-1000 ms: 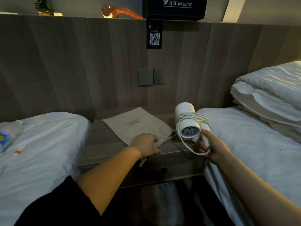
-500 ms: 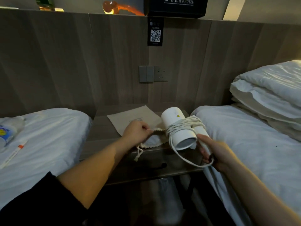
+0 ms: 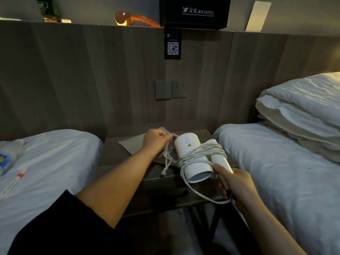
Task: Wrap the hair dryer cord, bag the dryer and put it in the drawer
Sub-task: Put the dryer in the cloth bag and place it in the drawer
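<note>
The white hair dryer (image 3: 189,150) has its white cord (image 3: 200,156) wound around barrel and folded handle. A loose loop of cord hangs down toward my wrist. My right hand (image 3: 237,184) grips the handle end and holds the dryer's nose against the mouth of the beige drawstring bag (image 3: 131,144). The bag lies on the wooden nightstand (image 3: 117,153). My left hand (image 3: 156,140) pinches the bag's rim by the drawstring (image 3: 166,161), whose ends dangle over the nightstand edge. The drawer front (image 3: 165,196) below, with a dark handle, is closed.
White beds flank the nightstand on both sides. A bottle (image 3: 10,155) and a thin tube (image 3: 14,179) lie on the left bed; folded duvets (image 3: 301,115) are stacked on the right bed. Wall switches and a socket (image 3: 171,89) sit above the nightstand.
My left hand went from resting on the flat bag to lifting its rim. My right hand turned the dryer and brought its nose to the bag's mouth.
</note>
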The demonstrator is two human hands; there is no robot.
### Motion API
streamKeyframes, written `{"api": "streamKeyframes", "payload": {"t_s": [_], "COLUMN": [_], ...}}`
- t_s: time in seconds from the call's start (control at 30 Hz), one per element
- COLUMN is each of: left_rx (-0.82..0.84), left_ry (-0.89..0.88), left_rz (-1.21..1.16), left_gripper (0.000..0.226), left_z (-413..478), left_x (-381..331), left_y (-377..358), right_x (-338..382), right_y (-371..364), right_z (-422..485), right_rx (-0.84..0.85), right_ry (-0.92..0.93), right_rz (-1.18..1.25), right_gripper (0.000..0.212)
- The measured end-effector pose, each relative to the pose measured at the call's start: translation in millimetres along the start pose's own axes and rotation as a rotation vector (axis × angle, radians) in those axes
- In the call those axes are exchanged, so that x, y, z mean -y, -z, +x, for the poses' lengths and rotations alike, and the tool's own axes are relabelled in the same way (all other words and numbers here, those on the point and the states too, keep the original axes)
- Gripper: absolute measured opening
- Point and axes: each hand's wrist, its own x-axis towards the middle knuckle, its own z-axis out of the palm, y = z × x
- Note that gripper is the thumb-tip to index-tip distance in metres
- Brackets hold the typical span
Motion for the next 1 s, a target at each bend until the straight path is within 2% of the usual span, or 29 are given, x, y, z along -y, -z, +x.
{"api": "streamKeyframes", "payload": {"t_s": [0.2, 0.3, 0.43, 0.53, 0.6, 0.7, 0.9, 1.0], "left_rx": [0.056, 0.082, 0.224, 0.224, 0.218, 0.249, 0.421, 0.427], "left_ry": [-0.215, -0.347, -0.458, -0.403, -0.336, -0.347, -0.358, -0.376], "left_rz": [-0.027, 0.043, 0.204, 0.172, 0.194, 0.391, 0.632, 0.682], "left_gripper": [0.018, 0.015, 0.012, 0.005, 0.018, 0.033, 0.025, 0.017], "left_z": [-11, -19, -28, -30, -25, -13, 14, 22], "left_x": [-11, -6, 0, -3, -10, -26, -57, -64], "left_y": [-7, -2, 0, -3, -7, -16, -28, -32], "right_x": [1, 2, 5, 8, 8, 7, 2, 2], "right_y": [-6, -8, -9, -9, -9, -9, -5, -2], "right_z": [5, 12, 21, 24, 25, 26, 33, 36], "right_rx": [0.064, 0.073, 0.053, 0.049, 0.038, 0.011, -0.02, -0.029], "right_ry": [-0.058, -0.152, -0.201, -0.169, -0.134, -0.07, 0.065, 0.108], "right_rz": [-0.073, -0.016, 0.023, -0.044, -0.1, -0.186, -0.357, -0.433], "right_gripper": [0.038, 0.039, 0.041, 0.039, 0.038, 0.038, 0.036, 0.036]}}
